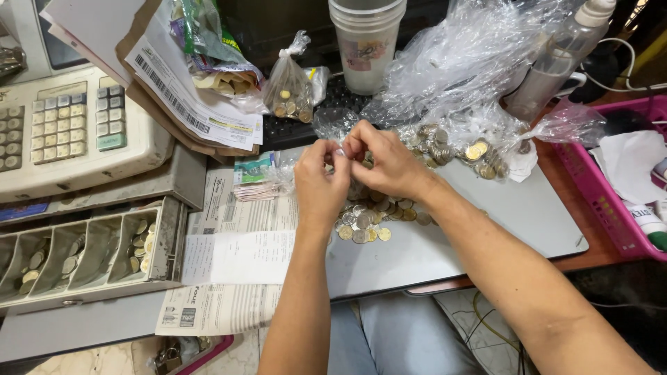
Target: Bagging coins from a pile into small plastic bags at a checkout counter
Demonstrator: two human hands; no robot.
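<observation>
Two hands meet right over a loose pile of coins on the grey laptop lid; the left hand and right hand are both pinched shut on a bit of clear plastic bag between the fingertips (hard to tell if it's a knot or just a twisted neck). That film looks thin, slippery and easy to tear; I'd say grip it at the bunched part, not the loose sheet. Coins are small, hard and heavy in bulk; they'd slide on that smooth lid. A tied bag of coins sits behind; the cash register drawer stands open at left; pink basket at right.
</observation>
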